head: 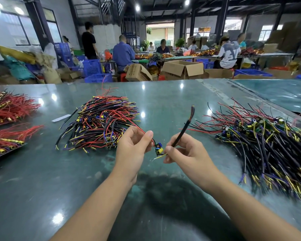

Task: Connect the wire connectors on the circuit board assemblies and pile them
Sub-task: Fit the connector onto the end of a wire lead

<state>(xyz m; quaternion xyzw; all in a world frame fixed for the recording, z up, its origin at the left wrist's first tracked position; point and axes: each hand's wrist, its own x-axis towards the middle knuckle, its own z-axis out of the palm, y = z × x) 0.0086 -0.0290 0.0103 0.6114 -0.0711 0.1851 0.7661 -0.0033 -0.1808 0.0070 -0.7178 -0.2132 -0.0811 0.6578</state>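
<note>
Left fingers [147,136] pinching circuit board [158,149], right fingers [170,150] gripping black cable [182,132] upright

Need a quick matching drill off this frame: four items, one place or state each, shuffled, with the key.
Items:
1. circuit board
2. black cable
3. red wire bundles
4. paper slip

Places/states:
A. flat on the table, left of the middle pile
B. between the two hands, above the table
C. far left of the table
D. pinched in the right hand, tip pointing up

Pairs: 1-B, 2-D, 3-C, 4-A
</note>
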